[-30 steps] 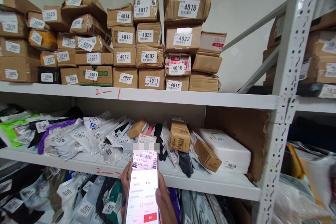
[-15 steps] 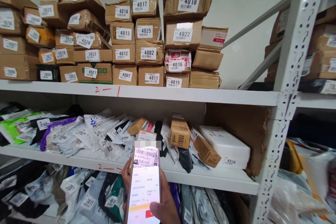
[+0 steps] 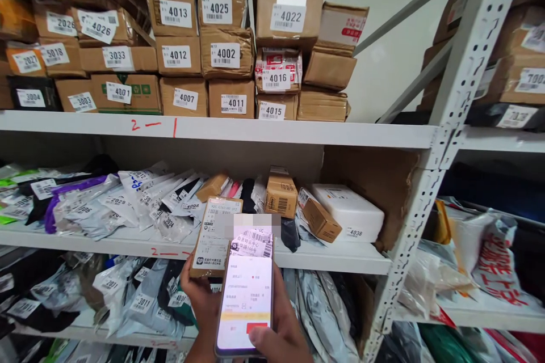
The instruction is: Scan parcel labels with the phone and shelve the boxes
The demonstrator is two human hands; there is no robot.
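The left hand (image 3: 201, 298) gripped a flat, rectangular brown cardboard parcel (image 3: 215, 235) with a printed label; the right hand (image 3: 279, 340) clasped a glossy, glowing phone (image 3: 244, 306), thumb on screen.

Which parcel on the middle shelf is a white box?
The white box labelled 4038, at the right end of the shelf; the boxes beside it are brown cardboard, the rest soft bags.

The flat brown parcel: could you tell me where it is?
Lower centre of the head view: the parcel sits in the left hand, behind the phone.
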